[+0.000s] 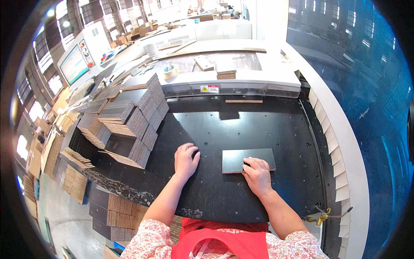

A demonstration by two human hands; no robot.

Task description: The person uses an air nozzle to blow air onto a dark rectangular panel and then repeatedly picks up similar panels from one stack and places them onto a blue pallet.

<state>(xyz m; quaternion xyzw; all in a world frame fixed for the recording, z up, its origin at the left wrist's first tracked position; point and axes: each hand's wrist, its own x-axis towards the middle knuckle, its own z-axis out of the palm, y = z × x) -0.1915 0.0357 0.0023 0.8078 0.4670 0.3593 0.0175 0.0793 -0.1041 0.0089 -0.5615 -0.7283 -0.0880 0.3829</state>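
A small rectangular board (230, 160), grey on top with a pale cut edge, lies flat on the black worktable (202, 185). My right hand (258, 176) is closed over its near right part, fingers bent on the top face and thumb by the near edge. To the left, my left hand (186, 162) rests on the table apart from the board. Its fingers are stretched forward and hold nothing. Beyond it on the left stand stacks of similar boards (140, 114), dark-faced with brown layered edges.
A white machine beam (276, 78) spans the far side, with a tape roll (170, 72) and wood pieces (226, 69) behind it. A control screen (74, 64) stands at far left. Pleated bellows (335, 159) line the right side. A brass air gun (321, 216) hangs near the front right corner.
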